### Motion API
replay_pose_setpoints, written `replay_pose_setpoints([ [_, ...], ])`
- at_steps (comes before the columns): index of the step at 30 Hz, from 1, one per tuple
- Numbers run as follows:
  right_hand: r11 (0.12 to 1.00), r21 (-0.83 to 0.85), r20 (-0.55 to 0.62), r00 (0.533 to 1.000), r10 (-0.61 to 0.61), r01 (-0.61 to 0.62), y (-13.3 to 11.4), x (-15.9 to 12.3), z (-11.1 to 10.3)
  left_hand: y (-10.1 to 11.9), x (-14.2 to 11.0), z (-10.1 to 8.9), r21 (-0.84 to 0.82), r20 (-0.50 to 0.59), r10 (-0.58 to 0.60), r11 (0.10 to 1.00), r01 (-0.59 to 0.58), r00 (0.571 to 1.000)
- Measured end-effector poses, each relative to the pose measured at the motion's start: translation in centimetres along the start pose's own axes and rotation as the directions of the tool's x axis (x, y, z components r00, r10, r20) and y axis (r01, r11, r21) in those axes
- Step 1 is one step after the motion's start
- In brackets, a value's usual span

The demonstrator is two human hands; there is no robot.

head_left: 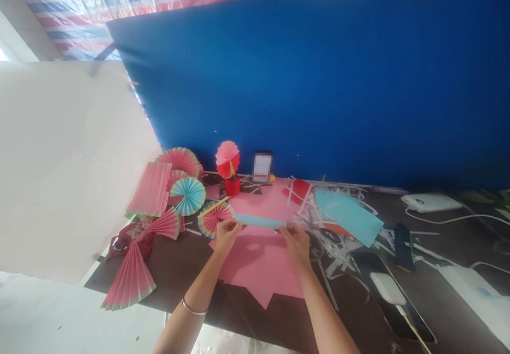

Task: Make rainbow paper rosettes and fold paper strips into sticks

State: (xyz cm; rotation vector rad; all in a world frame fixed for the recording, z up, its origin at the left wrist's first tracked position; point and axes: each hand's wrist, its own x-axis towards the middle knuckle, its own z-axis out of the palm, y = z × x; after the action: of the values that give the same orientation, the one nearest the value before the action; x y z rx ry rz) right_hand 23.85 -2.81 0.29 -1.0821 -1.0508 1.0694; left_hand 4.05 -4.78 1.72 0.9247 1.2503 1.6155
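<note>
A narrow light-blue paper strip (261, 220) is stretched level between my two hands, above pink paper sheets (258, 258) on the dark table. My left hand (227, 234) pinches its left end, and a silver bangle sits on that forearm. At the right end my right hand (295, 240) grips the strip between thumb and fingers. Just left of my left hand lies a round pleated paper fan (215, 217) in pink with a yellow rim. A light-blue paper sheet (348, 215) rests to the right of my right hand, over white paper scraps (334, 250).
Several pleated paper fans (133, 279) crowd the table's left side. A red fan (228, 158) stands in a red holder (232, 186) beside a small propped screen (262, 167). On the right lie a phone (414, 311), a white device (430, 201) and cables. A blue panel (319, 88) rises behind.
</note>
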Motion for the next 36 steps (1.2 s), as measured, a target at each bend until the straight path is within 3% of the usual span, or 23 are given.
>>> replay_pose_setpoints([
  [4,0.997,-0.058,-0.016,0.998,-0.059,0.058,0.1,-0.3,0.1,0.1,-0.3,0.7,-0.06,-0.053,-0.047,0.997,0.044,0.997],
  [9,0.992,-0.088,-0.028,0.996,-0.09,0.087,-0.2,-0.4,0.3,0.8,-0.8,1.3,-0.133,-0.007,-0.081,0.988,0.079,0.997],
  [21,0.989,-0.105,-0.065,0.992,-0.11,0.103,-1.0,-0.8,1.0,1.0,-0.6,1.2,-0.046,-0.089,-0.055,0.998,0.051,0.994],
  [29,0.987,-0.113,-0.031,0.992,-0.122,0.118,-0.3,-0.5,0.1,0.0,-0.2,0.4,-0.066,0.026,-0.091,0.993,0.093,0.995],
  [36,0.989,-0.077,-0.004,0.991,-0.131,0.13,-0.7,-0.6,0.1,0.0,0.4,-0.6,0.008,0.096,-0.027,1.0,0.026,0.995],
])
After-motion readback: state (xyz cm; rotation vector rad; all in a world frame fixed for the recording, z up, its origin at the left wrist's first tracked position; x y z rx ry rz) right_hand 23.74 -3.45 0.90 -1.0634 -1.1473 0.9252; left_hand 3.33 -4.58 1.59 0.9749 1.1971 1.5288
